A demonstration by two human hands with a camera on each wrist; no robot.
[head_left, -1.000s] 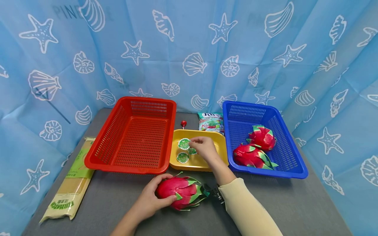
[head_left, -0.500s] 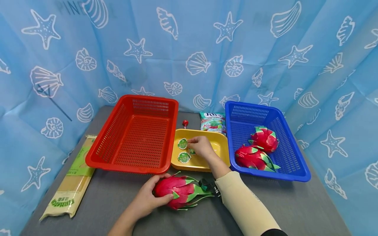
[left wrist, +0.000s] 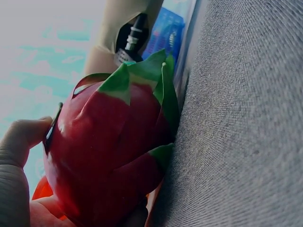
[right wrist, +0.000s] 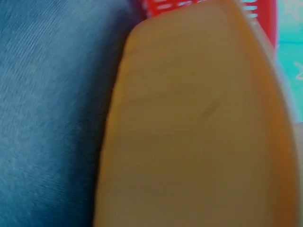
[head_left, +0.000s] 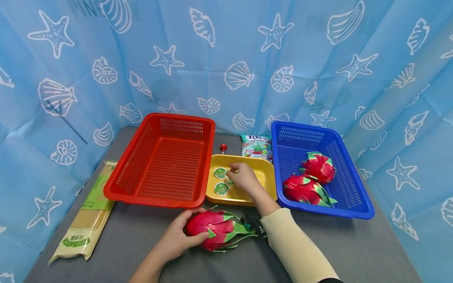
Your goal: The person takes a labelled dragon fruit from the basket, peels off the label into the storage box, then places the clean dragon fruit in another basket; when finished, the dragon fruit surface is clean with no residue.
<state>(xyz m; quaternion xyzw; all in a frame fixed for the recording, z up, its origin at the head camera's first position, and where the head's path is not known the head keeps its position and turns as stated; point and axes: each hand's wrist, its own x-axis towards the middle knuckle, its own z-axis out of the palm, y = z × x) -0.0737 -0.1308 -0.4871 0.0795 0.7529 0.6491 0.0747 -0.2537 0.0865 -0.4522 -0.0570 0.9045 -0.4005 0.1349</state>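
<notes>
My left hand grips a red dragon fruit with green-tipped scales at the front of the table. In the left wrist view, thumb and fingers lie around the dragon fruit at its rounded end. My right hand reaches into a shallow yellow tray, its fingertips at the edge of a round green-and-white sticker. Another such sticker lies nearer the front; a third is partly hidden by the fingers. I cannot tell whether they pinch a sticker. The yellow tray's side fills the right wrist view.
A red basket stands left of the tray. To the right, a blue basket holds two dragon fruits. Behind the tray are a lollipop and a Fox's candy bag. A noodle pack lies far left.
The right fingertips have shifted slightly over the stickers, and the upper sticker looked narrower half a second ago. The left hand keeps its grip; the whole view has drifted a little.
</notes>
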